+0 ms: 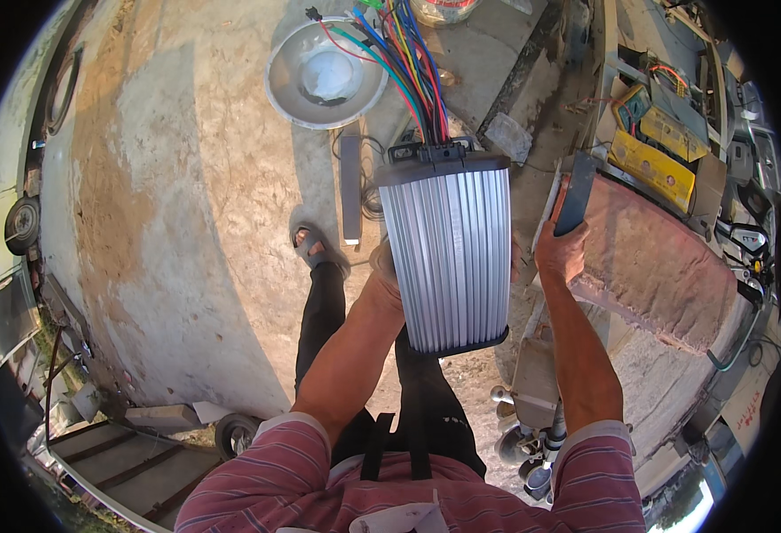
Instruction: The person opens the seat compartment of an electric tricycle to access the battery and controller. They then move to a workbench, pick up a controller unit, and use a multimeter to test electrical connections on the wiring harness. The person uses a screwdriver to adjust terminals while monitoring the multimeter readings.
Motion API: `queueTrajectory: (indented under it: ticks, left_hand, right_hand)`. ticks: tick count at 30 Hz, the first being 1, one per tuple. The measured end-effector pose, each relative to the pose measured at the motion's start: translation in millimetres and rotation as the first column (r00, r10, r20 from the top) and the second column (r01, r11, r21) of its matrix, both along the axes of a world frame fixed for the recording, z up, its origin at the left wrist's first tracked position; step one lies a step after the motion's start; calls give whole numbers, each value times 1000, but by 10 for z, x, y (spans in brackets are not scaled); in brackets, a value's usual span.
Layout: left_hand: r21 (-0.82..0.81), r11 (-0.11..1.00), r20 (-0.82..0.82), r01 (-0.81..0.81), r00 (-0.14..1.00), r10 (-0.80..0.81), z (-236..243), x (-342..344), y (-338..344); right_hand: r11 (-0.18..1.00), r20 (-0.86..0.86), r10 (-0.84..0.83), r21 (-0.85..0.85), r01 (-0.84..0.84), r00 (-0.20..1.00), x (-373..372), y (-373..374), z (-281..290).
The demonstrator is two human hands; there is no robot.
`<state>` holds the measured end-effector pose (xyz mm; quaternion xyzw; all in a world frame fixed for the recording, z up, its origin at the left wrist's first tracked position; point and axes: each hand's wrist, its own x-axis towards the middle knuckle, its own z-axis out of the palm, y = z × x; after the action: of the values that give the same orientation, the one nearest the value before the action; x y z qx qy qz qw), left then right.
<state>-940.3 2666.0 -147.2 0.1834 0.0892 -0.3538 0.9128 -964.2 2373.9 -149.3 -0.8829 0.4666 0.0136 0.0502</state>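
- The left hand holds a ribbed, silver metal box with black end caps up in front of the body; the box hides most of its fingers, so their exact spread cannot be told.
- The right hand, at three o'clock from the box and just beside it, is closed around the lower end of a flat, dark blue-grey bar, which points to about twelve.
- From the box's top cap, a thick bundle of red, green, blue, yellow and black wires fans out toward eleven and twelve o'clock.
- At ten o'clock from the box, a long, narrow, dark grey block lies on the ground.
- At eleven, partly crossed by the wires, sits a round, silvery metal basin.
- At three, beyond the right hand, lies a faded reddish, fabric-like pad.
- At two, farther out, lies a flat yellow box.
- At nine, a foot in a grey sandal stands on the ground.
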Motion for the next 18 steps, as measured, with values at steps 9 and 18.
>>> queueTrajectory:
  ticks: [9, 18]
  left_hand:
    - [325, 922, 63, 210, 968, -243, -324, -146, 347]
    - [384, 883, -16, 271, 958, -288, 500, 142, 426]
  right_hand:
    - [998, -8, -34, 46, 35, 999, 27, 20, 39]
    - [996, 35, -32, 86, 29, 999, 15, 9, 47]
